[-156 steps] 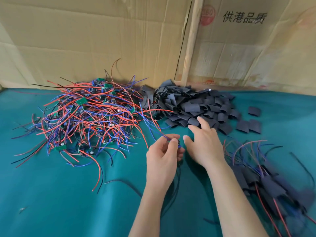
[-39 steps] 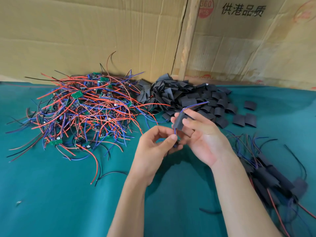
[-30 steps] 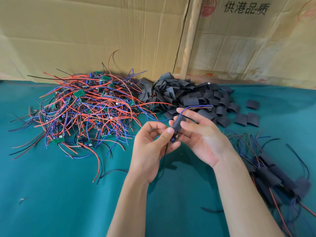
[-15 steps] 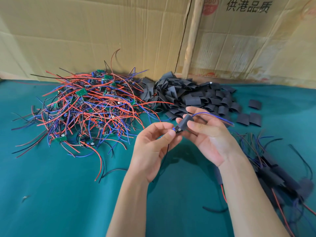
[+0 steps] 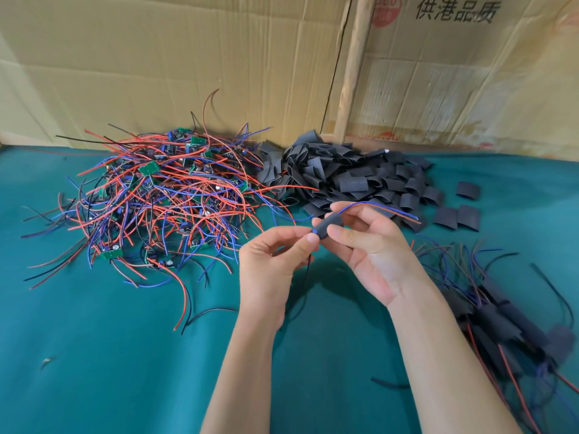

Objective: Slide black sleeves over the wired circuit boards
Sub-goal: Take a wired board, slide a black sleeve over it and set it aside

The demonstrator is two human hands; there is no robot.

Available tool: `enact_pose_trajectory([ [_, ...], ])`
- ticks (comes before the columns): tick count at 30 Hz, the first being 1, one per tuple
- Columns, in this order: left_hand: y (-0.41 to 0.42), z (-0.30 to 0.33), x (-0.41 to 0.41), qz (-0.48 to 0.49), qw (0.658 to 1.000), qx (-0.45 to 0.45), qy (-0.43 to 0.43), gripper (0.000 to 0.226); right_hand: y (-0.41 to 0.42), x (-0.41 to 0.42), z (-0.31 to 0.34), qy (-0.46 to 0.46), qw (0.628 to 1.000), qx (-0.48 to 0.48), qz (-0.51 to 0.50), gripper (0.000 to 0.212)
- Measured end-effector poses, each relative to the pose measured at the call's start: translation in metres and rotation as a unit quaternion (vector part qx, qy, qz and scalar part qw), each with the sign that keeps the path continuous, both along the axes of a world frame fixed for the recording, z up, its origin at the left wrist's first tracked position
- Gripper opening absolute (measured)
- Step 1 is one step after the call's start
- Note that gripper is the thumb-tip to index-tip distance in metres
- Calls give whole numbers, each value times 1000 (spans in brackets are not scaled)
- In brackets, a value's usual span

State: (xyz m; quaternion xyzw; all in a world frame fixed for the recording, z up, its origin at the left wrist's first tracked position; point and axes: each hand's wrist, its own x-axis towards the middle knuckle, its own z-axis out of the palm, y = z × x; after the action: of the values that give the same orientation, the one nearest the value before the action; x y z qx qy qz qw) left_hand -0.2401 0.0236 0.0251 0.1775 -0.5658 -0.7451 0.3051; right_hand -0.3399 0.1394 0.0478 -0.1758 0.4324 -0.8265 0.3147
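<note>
My right hand (image 5: 372, 249) pinches a black sleeve (image 5: 327, 226) between thumb and fingers, held above the green desk (image 5: 94, 339). My left hand (image 5: 272, 261) pinches the sleeve's near end, where a bit of blue shows and a black wire hangs down. Blue and red wires (image 5: 385, 208) trail out of the far end. The board itself is hidden, so I judge it nearly covered. Risks I see: the left grip tugging the wires could pull the board back out, or the sleeve could stop off-centre. The tangled board pile (image 5: 163, 195), loose sleeve pile (image 5: 351, 180) and finished pieces (image 5: 501, 324) lie near.
</note>
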Motion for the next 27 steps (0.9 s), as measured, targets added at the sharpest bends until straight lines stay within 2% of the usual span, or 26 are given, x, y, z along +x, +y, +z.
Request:
enact_pose_trajectory([
  [5,1,1,-1,31,997,-66,2,15,-1,1,-1,-6,1000,18,-8,45],
  [11,3,-1,-3,31,999,-36,1,11,-3,2,-2,-42,999,2,-30,46],
  [20,3,-2,-4,26,999,-30,-7,14,-2,3,-2,-12,998,54,-34,49],
  [23,4,-2,-5,28,999,-21,-13,18,2,1,-2,1,997,76,-33,43],
  [27,8,-1,-7,22,997,-58,-38,18,7,2,6,53,985,160,-33,28],
])
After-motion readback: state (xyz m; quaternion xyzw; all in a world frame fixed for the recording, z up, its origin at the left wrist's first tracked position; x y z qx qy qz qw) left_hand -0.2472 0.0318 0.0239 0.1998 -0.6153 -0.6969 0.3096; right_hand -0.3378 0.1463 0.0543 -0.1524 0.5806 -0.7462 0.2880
